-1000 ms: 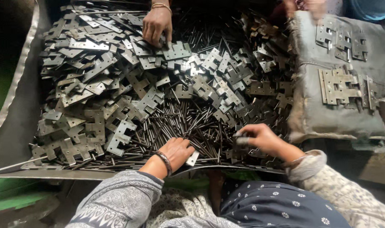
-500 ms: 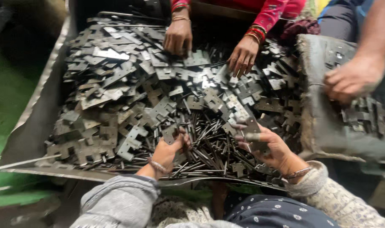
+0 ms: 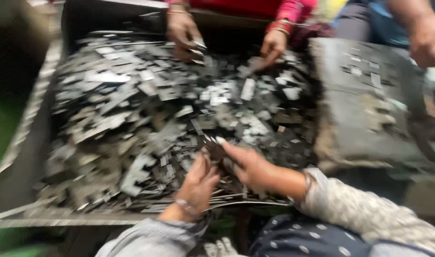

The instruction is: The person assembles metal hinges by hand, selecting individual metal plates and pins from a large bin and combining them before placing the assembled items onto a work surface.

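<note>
A heap of flat grey metal plates, mixed with thin metal pins, fills a wide metal tray. My left hand and my right hand meet at the near edge of the heap. Between them is a small dark metal piece. My right hand's fingers pinch it. The fingers of my left hand curl beside it, and the blur hides whether they grip anything. The whole head view is blurred by motion.
Across the tray, a person in red sleeves has one hand and the other hand in the heap. Another person's hand is at the top right. A grey padded sack with a few plates on it lies to the right.
My two hands have come together over the near edge of the heap. The view has shifted and blurred. The far person's hands remain in the pile.
</note>
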